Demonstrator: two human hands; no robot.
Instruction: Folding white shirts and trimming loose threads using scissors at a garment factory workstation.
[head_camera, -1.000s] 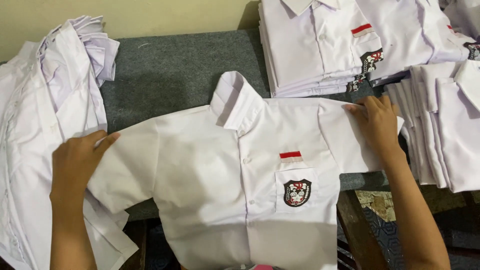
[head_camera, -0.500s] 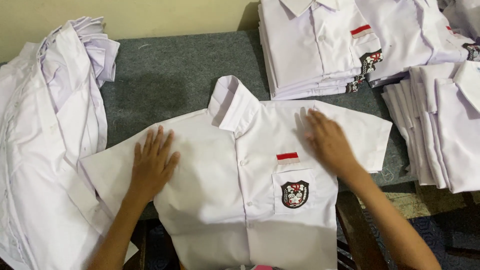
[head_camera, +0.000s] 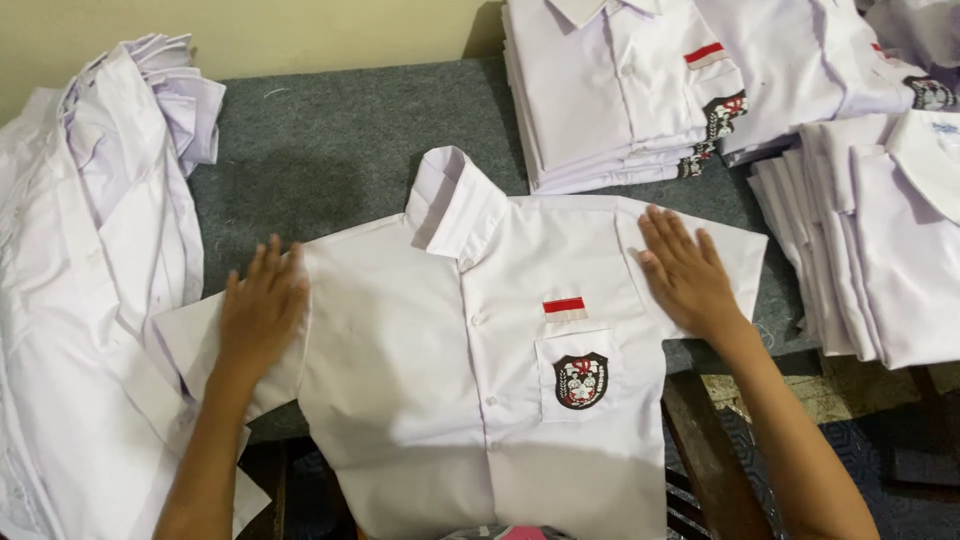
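Two flat, open hands press on a white shirt (head_camera: 450, 390) spread face-up on the grey table (head_camera: 340, 140): left hand (head_camera: 262, 312) on one sleeve, right hand (head_camera: 685, 272) on the other, fingers together, gripping nothing. Its long axis runs collar-to-hem, collar pointing away from the person. The hem is cut off at the bottom edge.
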